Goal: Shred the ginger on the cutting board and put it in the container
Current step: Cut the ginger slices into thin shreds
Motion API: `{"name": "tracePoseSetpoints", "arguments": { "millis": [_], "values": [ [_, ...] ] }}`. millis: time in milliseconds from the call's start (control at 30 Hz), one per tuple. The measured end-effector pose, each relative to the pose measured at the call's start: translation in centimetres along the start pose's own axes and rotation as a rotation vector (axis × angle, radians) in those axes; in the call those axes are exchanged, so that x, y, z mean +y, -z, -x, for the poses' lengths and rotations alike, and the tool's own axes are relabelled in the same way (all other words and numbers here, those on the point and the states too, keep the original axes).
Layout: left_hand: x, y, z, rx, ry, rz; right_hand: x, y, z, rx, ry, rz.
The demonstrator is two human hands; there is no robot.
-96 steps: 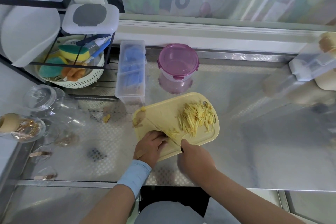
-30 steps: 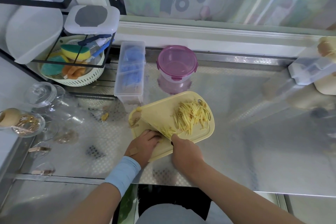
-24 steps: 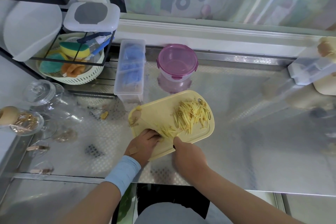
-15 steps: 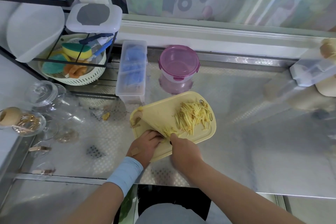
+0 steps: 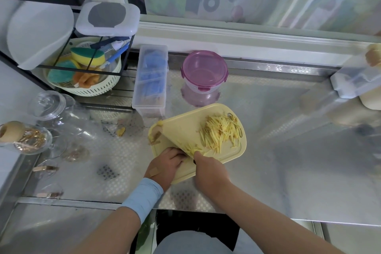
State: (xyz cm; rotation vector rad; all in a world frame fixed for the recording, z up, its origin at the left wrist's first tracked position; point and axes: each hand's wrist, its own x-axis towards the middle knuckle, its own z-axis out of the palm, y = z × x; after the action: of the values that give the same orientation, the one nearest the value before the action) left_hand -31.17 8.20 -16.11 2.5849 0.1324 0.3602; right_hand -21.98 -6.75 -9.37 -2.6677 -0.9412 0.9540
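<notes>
Cutting board [image 5: 191, 119] on steel counter [image 5: 288, 161], cartoon backdrop [image 5: 218, 0]

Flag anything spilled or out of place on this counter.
One yellow scrap, likely ginger, lies on the counter, off the cutting board to its left. Peelings crowd the board's left corner. Nothing else stands out.

- A soft light blue band [image 5: 142, 198] goes round the left wrist, like a wide cuff.
- A small tan sticky plaster [image 5: 153, 171] sits on the back of the left hand [image 5: 165, 165].
- The right hand [image 5: 210, 173] and arm show bare skin all the way up.
- Grey-blue clothes [image 5: 191, 242] show low down, in the middle.
</notes>
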Motion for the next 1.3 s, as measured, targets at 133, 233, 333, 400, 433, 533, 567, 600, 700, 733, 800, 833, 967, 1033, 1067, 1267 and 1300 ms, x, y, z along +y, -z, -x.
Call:
{"name": "tracePoseSetpoints", "arguments": {
  "millis": [133, 233, 333, 400, 433, 533, 567, 600, 700, 733, 800, 833, 967, 1033, 1067, 1267, 1300],
  "values": [
    [0.1, 0.1, 0.0, -0.002, 0.026, 0.0, 0.2, 0.1, 0.2, 0.007, 0.007, -0.003],
    [0.0, 0.0, -0.1, 0.006, -0.002, -0.029, 1.2, -0.4, 1.3, 0.016, -0.017, -0.005],
    [0.2, 0.1, -0.1, 0.005, -0.003, -0.022, 2.0, -1.2, 1.7, 0.043, -0.031, -0.005],
    [0.3, 0.3, -0.3, 0.009, -0.011, -0.004, 1.7, -1.2, 1.2, 0.032, -0.027, -0.016],
    [0.3, 0.3, -0.3, 0.008, -0.013, 0.004, 1.4, -1.0, 0.8, 0.024, -0.022, -0.02],
    [0.1, 0.1, -0.1, -0.011, 0.022, 0.005, 0.6, -0.5, -0.1, 0.003, -0.007, -0.016],
    [0.0, 0.1, -0.1, -0.018, 0.038, 0.003, 0.5, -0.4, -0.2, 0.0, -0.003, -0.011],
    [0.0, 0.1, -0.1, -0.02, 0.047, 0.001, 0.5, -0.4, -0.2, 0.0, -0.001, -0.009],
    [0.1, 0.3, -0.3, -0.007, 0.015, 0.003, 1.1, -0.7, 0.4, 0.023, -0.013, -0.012],
    [0.2, 0.4, -0.4, 0.004, 0.0, -0.002, 1.4, -0.9, 0.8, 0.031, -0.021, -0.007],
    [0.4, 0.6, -0.4, 0.019, -0.009, -0.013, 2.1, -1.4, 1.4, 0.047, -0.031, 0.011],
    [0.5, 0.6, -0.5, 0.021, -0.01, -0.01, 2.3, -1.6, 1.5, 0.053, -0.032, 0.016],
    [0.6, 0.6, -0.4, 0.019, 0.009, 0.017, 1.5, -1.4, 0.4, 0.031, -0.024, 0.01],
    [0.7, 0.6, -0.4, 0.007, 0.012, 0.013, 0.9, -0.9, -0.2, 0.016, -0.009, 0.016],
    [0.7, 0.6, -0.3, -0.002, 0.018, 0.008, 0.7, -0.8, -0.3, 0.005, -0.008, 0.014],
    [0.3, 0.5, -0.2, -0.008, 0.041, 0.024, 1.4, -0.6, 0.4, 0.01, -0.013, -0.007],
    [0.3, 0.4, -0.2, 0.0, 0.034, 0.02, 1.8, -0.8, 0.8, 0.016, -0.014, 0.0]
  ]
}}
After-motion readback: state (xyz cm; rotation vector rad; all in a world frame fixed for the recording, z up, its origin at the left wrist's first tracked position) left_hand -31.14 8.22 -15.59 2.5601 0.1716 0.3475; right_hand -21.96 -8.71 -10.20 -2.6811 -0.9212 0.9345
